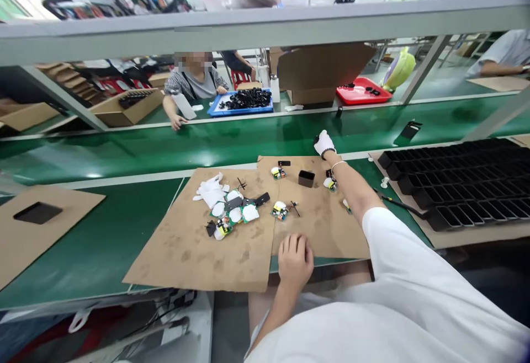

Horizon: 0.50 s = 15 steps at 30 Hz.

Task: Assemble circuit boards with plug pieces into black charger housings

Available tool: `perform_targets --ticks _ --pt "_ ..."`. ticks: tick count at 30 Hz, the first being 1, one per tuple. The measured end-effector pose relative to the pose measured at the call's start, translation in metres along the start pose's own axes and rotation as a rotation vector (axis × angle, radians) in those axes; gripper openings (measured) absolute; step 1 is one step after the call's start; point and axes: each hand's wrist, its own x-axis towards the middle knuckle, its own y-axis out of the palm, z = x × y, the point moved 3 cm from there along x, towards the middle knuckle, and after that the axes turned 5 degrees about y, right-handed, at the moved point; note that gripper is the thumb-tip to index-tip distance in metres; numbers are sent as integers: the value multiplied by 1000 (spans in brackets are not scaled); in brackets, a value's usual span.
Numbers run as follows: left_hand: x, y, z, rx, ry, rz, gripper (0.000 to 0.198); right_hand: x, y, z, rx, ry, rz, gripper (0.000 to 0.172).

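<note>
My left hand [295, 261], bare, rests on the near edge of the cardboard sheet [314, 239], its fingers lying loosely on it with nothing in them. My right hand [324, 143] wears a white glove and reaches over the green belt, closed on a small black part [316, 139] mostly hidden by the fingers. Below that arm are an open black case [306, 179] and a circuit board [330, 183] with a yellow component. Two more boards lie left of the case, one board [278, 172] beside a flat black piece [284, 163], the other board [280, 210] with black wires.
Left on the cardboard lie a white glove [210, 189] and several boards with white discs [235, 215]. Rows of black cases [455, 183] stand at right, near black-handled pliers [399, 204]. A black part [411, 129] sits on the belt [232, 145]. Across it, a co-worker's hand [178, 122] rests.
</note>
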Motion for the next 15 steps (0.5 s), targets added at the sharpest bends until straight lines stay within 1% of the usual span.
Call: perform_targets --ticks 3,5,7,8,9,10,12,13,15 --pt "-1 1 1 -10 -5 -6 13 1 2 11 -72 19 65 40" --pt "-1 1 2 -21 -14 11 14 -3 2 18 -111 8 118 51" --pt "-1 2 2 -44 -23 36 16 -16 4 24 -138 -35 183 67" --pt "-1 3 2 -61 -30 50 17 -27 5 26 -148 -72 227 72" --pt "-2 4 2 -78 -38 64 18 -40 6 27 -157 -113 279 74" --pt "-2 5 1 -96 -46 77 18 -55 8 28 -167 -153 334 71" --pt "-2 6 2 -136 -70 94 21 -89 9 25 -197 -210 431 60" --pt "0 5 4 -160 -95 92 24 -106 8 23 -216 -219 459 54" --pt "5 2 12 -199 -181 61 36 -138 3 17 -257 -207 474 46"
